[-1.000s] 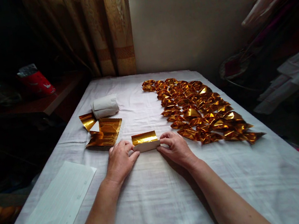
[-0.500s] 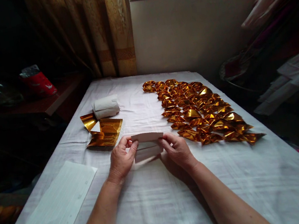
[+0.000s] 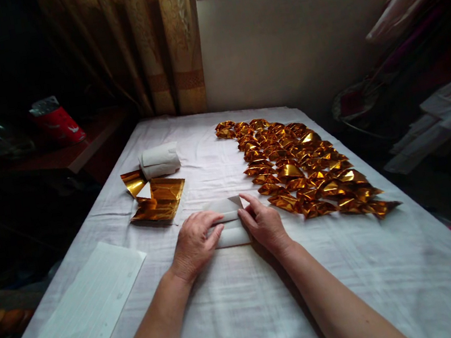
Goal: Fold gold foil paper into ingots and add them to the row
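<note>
Just below mid-frame, the left hand (image 3: pixel 198 240) is resting on a folded white paper (image 3: pixel 232 238), thumb and forefinger apart, while the right hand (image 3: pixel 264 223) is pinching its upper-right corner — a slipping sheet could be skewing the crease.

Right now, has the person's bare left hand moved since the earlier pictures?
Yes: the bare left hand has shifted rightward, away from the shiny gold foil sheets.
</note>
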The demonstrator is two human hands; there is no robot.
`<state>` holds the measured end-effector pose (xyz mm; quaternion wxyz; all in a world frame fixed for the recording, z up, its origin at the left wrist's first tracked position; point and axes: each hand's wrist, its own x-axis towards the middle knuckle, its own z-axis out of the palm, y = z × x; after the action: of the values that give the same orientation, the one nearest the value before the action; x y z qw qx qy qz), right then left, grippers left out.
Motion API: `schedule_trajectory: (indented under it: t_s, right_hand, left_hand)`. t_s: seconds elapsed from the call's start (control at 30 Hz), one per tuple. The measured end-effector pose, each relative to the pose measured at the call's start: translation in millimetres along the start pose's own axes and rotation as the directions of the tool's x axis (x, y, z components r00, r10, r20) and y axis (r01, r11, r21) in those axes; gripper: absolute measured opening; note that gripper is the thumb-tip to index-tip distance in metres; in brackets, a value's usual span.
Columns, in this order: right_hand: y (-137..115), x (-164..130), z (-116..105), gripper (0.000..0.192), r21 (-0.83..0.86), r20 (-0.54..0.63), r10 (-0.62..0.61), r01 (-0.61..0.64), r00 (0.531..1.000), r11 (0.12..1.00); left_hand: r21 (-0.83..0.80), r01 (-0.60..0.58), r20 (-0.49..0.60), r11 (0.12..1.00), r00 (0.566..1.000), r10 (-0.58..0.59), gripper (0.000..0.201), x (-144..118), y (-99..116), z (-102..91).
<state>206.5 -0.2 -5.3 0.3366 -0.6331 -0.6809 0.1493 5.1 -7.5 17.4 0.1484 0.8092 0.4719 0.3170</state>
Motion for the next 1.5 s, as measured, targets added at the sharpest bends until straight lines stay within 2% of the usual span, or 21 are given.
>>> schedule_trajectory:
  t_s: [0.07,0.13,0.33,0.47,0.57,0.67,0.83,1.0,1.1,1.23,1.4,1.5]
  right_hand:
    - [-0.8,0.6,-0.6,0.041,-0.020,0.007,0.007,-0.007,1.000,1.000]
    - [-2.0,1.0,-2.2,0.041,-0.038,0.020,0.015,-0.014,1.000,0.999]
    - [-1.2,1.0,-10.7,0.040,-0.019,0.080,0.036,-0.034,0.996,0.999]
    - [4.9,0.4,-16.0,0.041,0.070,0.165,0.011,-0.023,0.986,0.997]
    - [9.5,-0.1,-19.2,0.042,0.180,0.250,-0.082,0.037,0.965,0.983]
    - [12.2,-0.5,-22.0,0.043,0.245,0.283,-0.186,0.117,0.941,0.963]
    - [13.7,-1.1,-24.1,0.035,0.151,0.300,-0.302,0.267,0.905,0.952]
    - [12.9,-0.9,-26.5,0.023,0.042,0.326,-0.319,0.324,0.890,0.945]
    - [10.4,-0.8,-30.1,0.016,0.021,0.332,-0.328,0.340,0.885,0.940]
    - [7.3,-1.6,-31.8,0.017,0.047,0.320,-0.334,0.337,0.886,0.940]
    - [6.7,-1.8,-22.6,0.017,0.045,0.235,-0.329,0.328,0.915,0.944]
    - [8.3,-0.6,-15.2,0.019,0.008,0.172,-0.300,0.303,0.938,0.953]
  left_hand:
    - [0.000,-0.083,0.113,0.997,0.990,0.082,0.021,-2.1,4.4,2.5]
    - [0.037,-0.113,0.179,0.993,0.978,0.105,0.024,-4.1,7.1,4.7]
    - [0.115,-0.073,0.285,0.991,0.958,0.038,0.040,-7.3,7.3,5.2]
    - [0.129,-0.034,0.283,0.991,0.959,-0.003,0.047,-7.6,6.0,4.8]
    - [0.116,-0.021,0.282,0.993,0.959,-0.013,0.048,-7.3,4.5,5.1]
    - [0.107,-0.014,0.276,0.994,0.961,-0.017,0.047,-7.2,2.7,5.7]
    - [0.099,-0.010,0.266,0.995,0.964,-0.017,0.047,-7.5,0.6,6.2]
    - [0.099,-0.032,0.282,0.995,0.959,0.003,0.048,-7.2,-0.1,3.2]
    - [0.091,-0.052,0.267,0.994,0.963,0.026,0.044,-7.1,-0.2,1.8]
    - [0.082,-0.067,0.244,0.994,0.969,0.045,0.029,-6.1,0.3,0.6]
    - [0.043,-0.058,0.203,0.997,0.978,0.048,0.015,-3.7,0.7,0.2]
    - [0.006,-0.041,0.161,0.999,0.986,0.040,0.013,-3.0,-2.0,3.7]
